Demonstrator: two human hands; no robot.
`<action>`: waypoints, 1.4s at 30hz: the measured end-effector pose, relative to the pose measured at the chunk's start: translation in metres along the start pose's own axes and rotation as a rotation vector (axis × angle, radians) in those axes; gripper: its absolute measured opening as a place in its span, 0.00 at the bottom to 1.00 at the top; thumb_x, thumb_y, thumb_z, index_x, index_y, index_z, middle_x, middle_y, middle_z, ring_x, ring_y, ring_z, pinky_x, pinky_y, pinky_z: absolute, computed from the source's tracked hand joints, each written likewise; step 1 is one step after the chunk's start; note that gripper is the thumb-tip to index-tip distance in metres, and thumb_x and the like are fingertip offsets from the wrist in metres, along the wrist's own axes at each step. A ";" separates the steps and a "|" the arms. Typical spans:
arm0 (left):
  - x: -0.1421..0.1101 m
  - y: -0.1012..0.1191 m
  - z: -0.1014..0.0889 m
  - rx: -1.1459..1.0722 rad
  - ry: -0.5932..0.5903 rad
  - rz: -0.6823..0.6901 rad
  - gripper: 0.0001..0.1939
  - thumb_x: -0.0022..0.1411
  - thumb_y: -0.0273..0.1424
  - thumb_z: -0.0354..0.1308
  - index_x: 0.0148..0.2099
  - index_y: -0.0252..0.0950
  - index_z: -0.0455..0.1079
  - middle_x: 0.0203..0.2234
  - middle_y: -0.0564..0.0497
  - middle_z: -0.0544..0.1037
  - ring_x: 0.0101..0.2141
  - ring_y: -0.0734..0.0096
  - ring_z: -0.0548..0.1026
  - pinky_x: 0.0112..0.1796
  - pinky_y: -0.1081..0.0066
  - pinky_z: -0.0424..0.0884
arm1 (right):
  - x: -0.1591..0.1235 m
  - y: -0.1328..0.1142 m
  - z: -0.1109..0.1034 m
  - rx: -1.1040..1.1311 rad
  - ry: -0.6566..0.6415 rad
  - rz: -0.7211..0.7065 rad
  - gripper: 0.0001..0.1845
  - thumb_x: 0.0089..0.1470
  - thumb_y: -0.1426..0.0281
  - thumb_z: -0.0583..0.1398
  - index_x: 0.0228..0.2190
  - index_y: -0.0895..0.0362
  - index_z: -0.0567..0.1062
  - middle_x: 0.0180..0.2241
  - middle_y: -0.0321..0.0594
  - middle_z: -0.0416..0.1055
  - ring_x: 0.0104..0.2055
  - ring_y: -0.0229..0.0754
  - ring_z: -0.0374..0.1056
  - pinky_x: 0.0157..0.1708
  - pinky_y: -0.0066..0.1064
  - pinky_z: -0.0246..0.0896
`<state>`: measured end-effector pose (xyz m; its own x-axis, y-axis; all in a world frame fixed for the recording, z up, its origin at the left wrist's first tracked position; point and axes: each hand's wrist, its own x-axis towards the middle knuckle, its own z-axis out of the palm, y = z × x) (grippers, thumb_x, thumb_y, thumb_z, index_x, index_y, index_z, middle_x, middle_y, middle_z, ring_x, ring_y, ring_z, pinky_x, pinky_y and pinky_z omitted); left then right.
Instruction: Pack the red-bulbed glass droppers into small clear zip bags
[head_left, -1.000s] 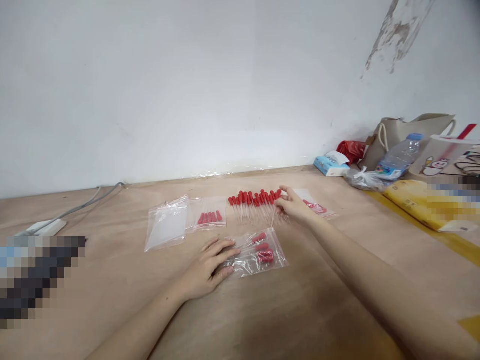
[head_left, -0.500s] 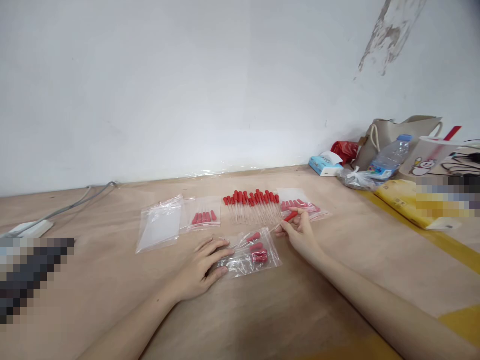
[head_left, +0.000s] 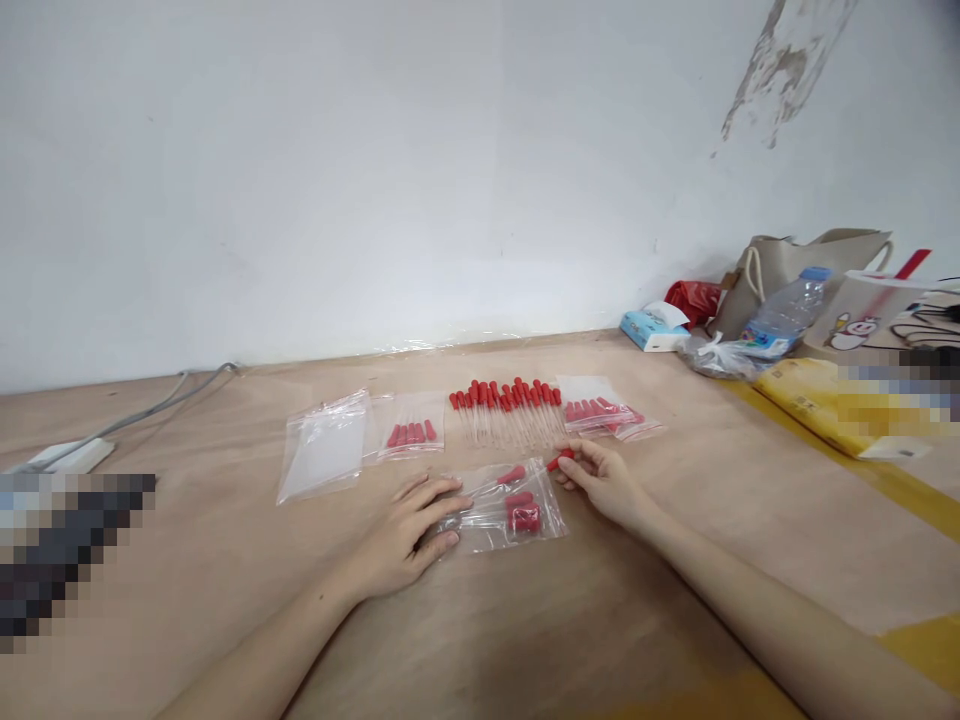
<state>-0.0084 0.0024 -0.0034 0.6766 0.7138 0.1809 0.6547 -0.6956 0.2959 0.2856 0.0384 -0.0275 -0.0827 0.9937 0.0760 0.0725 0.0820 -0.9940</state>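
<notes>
My left hand (head_left: 409, 530) lies flat, fingers spread, on the left end of a clear plastic bag (head_left: 510, 510) that holds several red-bulbed droppers. My right hand (head_left: 600, 480) pinches one red-bulbed dropper (head_left: 560, 461) at the bag's right edge, its glass tip pointing into the bag. A row of loose droppers (head_left: 510, 405) lies just beyond on the brown table (head_left: 525, 620).
A filled dropper bag (head_left: 411, 428) and empty clear bags (head_left: 326, 445) lie at the left, another filled bag (head_left: 600, 410) at the right. A power strip with cable (head_left: 64, 455) sits far left. A tissue pack (head_left: 652, 328), water bottle (head_left: 784, 315), tote bag and yellow parcel crowd the right.
My right hand picked a dropper from the loose row and brought it down towards me to the bag's right edge. The left hand has stayed on the bag.
</notes>
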 end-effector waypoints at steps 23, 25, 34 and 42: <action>0.002 0.004 -0.003 -0.046 -0.007 -0.012 0.23 0.64 0.36 0.46 0.61 0.42 0.51 0.55 0.49 0.63 0.55 0.64 0.59 0.57 0.56 0.49 | 0.000 -0.016 0.010 -0.235 -0.068 0.157 0.22 0.44 0.57 0.60 0.38 0.59 0.67 0.20 0.31 0.64 0.12 0.28 0.54 0.10 0.22 0.44; 0.002 0.005 -0.004 -0.066 -0.025 -0.005 0.23 0.65 0.35 0.46 0.61 0.43 0.50 0.55 0.49 0.62 0.56 0.64 0.58 0.57 0.55 0.48 | 0.001 -0.017 0.012 -0.259 -0.132 0.180 0.18 0.41 0.58 0.62 0.29 0.59 0.69 0.17 0.29 0.62 0.12 0.28 0.53 0.11 0.22 0.44; -0.001 0.003 -0.001 -0.188 0.135 -0.112 0.22 0.63 0.36 0.48 0.58 0.42 0.54 0.55 0.46 0.59 0.54 0.61 0.59 0.52 0.61 0.58 | -0.012 -0.029 0.014 0.254 -0.359 0.308 0.13 0.45 0.61 0.61 0.30 0.57 0.72 0.29 0.38 0.73 0.31 0.38 0.69 0.31 0.30 0.65; 0.006 0.021 0.003 -0.790 0.236 -0.475 0.21 0.63 0.44 0.44 0.55 0.41 0.51 0.24 0.55 0.68 0.22 0.74 0.68 0.25 0.72 0.66 | -0.010 -0.025 0.014 0.598 -0.312 0.303 0.11 0.51 0.65 0.56 0.37 0.57 0.69 0.37 0.45 0.73 0.37 0.44 0.71 0.37 0.40 0.65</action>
<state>0.0107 -0.0081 0.0016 0.2564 0.9658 0.0384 0.3682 -0.1343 0.9200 0.2704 0.0254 -0.0047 -0.4306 0.8906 -0.1464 -0.4094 -0.3373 -0.8477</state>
